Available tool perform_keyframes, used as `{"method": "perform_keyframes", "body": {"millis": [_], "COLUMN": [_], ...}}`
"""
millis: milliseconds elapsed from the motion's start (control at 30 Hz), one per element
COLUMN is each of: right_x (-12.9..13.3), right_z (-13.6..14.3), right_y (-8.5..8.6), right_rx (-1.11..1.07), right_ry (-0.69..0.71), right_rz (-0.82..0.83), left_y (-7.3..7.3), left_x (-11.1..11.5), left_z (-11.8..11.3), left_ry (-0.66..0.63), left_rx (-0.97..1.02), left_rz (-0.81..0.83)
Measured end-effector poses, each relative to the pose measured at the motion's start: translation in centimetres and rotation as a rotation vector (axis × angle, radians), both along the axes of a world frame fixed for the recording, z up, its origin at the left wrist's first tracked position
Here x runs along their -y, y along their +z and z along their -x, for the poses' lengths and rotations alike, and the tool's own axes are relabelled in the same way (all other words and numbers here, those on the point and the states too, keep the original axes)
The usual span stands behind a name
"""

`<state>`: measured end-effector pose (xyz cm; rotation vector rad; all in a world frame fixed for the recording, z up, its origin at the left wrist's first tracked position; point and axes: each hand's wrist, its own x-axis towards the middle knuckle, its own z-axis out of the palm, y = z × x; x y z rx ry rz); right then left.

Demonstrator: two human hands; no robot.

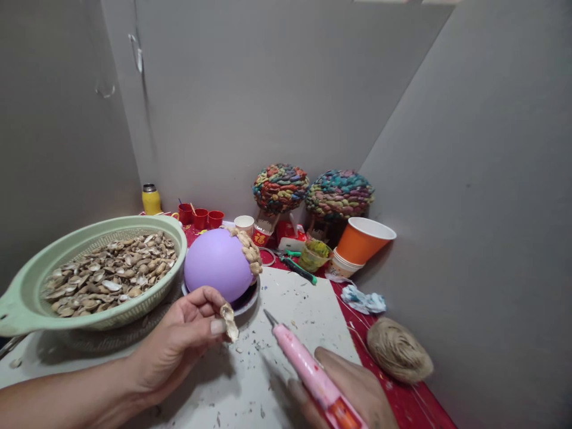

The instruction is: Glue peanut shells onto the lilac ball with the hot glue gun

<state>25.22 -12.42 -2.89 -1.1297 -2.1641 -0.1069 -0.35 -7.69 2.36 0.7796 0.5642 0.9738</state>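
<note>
Between the thumb and fingers of my left hand (187, 333) is a half peanut shell (229, 323), its pale hollow inside showing. My right hand (353, 387) is wrapped round a pink glue gun (304, 363), whose dark metal tip points up and left, apart from the shell. Just beyond my left hand, a purple balloon (218, 263) rests in a shallow dish (250, 302). A patch of shells (250, 250) covers the balloon's upper right side. On the left, a green colander (176, 238) holds a heap of shell halves (111, 274).
Two colourful shell-covered domes (280, 188) stand at the back wall. Red cups (201, 218), a yellow bottle (151, 199), green-handled pliers (300, 271) and an orange paper cup (360, 241) sit behind the white board (304, 304). A twine ball (399, 350) lies at right.
</note>
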Motion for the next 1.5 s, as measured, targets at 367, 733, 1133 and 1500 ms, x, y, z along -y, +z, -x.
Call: {"method": "perform_keyframes", "body": {"millis": [367,733,1133,1500], "right_x": [-4.0,-5.2,-20.2,-20.5], "right_z": [-1.9,-2.1,5.4,7.6], "right_y": [-0.2,5.9,7.3,6.6], "right_rx": [0.186,-0.036,-0.59,-0.564], "right_ry": [-0.494,-0.295,0.207,0.318], "right_rz": [0.542,0.561,0.557,0.651], "left_y": [3.2,5.6,10.8,10.6], "left_x": [0.7,0.2,-1.7,-5.4], "left_z": [1.0,3.4,5.8,3.9], "left_ry": [0.087,0.173,0.344,0.257], "left_rx": [0.056,0.091,-0.356,-0.668], "left_rz": [-0.126,-0.278,-0.603,-0.947]}}
